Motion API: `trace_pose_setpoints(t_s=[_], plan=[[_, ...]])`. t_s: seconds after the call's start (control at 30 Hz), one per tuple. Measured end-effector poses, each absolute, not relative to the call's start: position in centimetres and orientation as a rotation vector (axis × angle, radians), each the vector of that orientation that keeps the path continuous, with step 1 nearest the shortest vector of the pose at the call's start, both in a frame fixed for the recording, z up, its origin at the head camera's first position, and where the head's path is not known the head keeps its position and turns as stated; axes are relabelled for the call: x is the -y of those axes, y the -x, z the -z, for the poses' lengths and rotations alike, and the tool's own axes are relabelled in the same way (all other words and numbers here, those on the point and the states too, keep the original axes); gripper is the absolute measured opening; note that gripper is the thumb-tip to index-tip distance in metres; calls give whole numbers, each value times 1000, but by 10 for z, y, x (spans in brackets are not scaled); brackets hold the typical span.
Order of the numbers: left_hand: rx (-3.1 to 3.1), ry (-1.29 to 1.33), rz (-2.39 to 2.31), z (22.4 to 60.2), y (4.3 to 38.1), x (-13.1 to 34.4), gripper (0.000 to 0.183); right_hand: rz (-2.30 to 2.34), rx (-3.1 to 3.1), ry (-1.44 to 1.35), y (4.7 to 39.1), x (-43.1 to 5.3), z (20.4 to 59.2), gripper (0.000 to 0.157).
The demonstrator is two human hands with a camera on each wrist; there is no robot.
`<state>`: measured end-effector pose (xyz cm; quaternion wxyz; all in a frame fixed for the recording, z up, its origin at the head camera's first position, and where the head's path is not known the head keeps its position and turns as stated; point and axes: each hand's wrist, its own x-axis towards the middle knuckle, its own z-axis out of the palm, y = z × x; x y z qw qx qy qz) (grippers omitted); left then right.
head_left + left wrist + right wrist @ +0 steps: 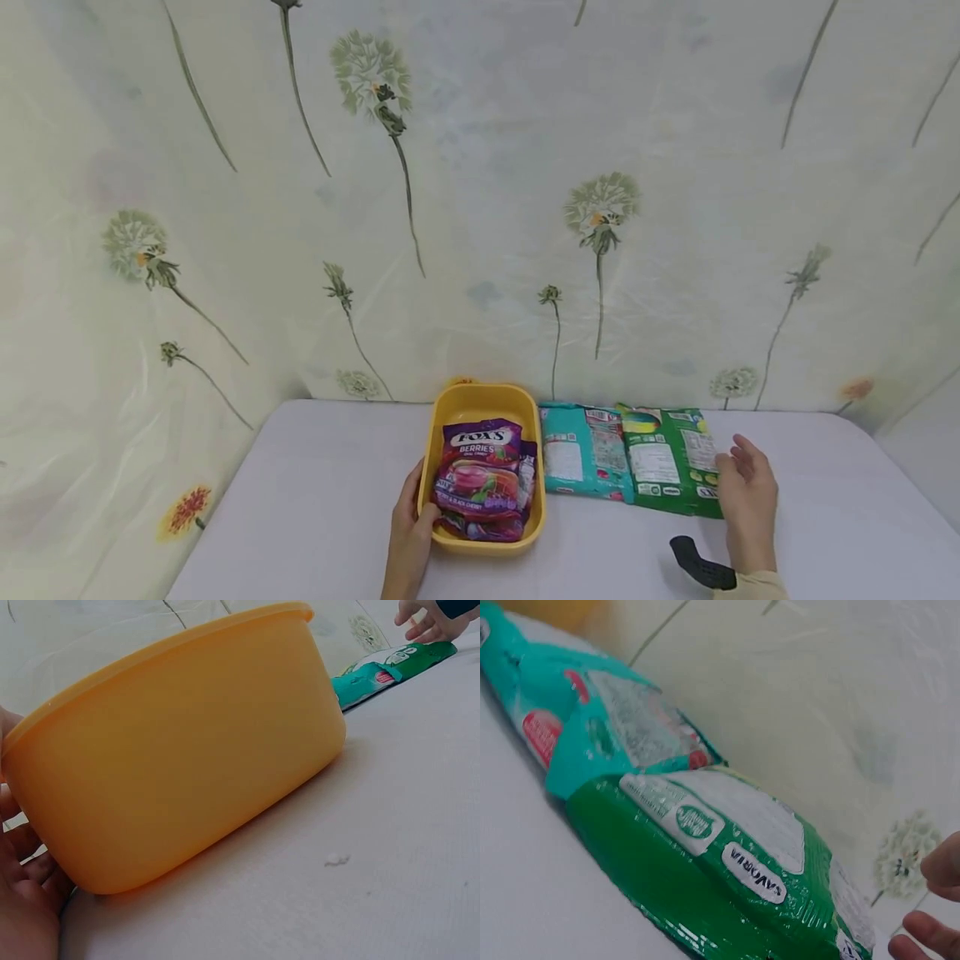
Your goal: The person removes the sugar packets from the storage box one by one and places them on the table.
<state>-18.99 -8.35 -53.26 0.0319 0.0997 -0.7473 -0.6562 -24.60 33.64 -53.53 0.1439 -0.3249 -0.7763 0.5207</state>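
Note:
A yellow plastic tub (487, 547) stands on the table with a purple Fox's Berries candy bag (480, 475) lying face up in it. Another purple bag (527, 475) shows partly beneath it. My left hand (408, 521) holds the tub's left side, thumb over the rim and fingers against the outer wall. To the tub's right, a teal candy bag (585, 454) lies back side up, beside a green candy bag (671, 462). My right hand (748, 492) is at the green bag's right edge, fingers loosely bent and holding nothing; whether it touches the bag, I cannot tell.
A white-covered table (300, 492) carries everything. Behind it hangs a pale curtain (480, 208) printed with dandelions, close to the tub and bags. A black curved piece (701, 567) juts from the right wrist. A small white speck (337, 859) lies before the tub.

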Motion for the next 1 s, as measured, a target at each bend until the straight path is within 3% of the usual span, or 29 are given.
trace_pose_setpoints(t_s=[0.17, 0.43, 0.73, 1.0], plan=[[2284, -315, 2035, 532, 189, 87, 67, -1392, 2298, 817, 262, -343, 565, 54], [2300, -321, 2042, 532, 190, 81, 68, -1295, 2341, 746, 262, -340, 565, 52], [2311, -328, 1997, 531, 192, 81, 68, -1326, 2415, 543, 254, -313, 542, 51], [2305, -329, 2011, 532, 190, 80, 68, -1403, 2393, 405, 232, -273, 498, 48]])
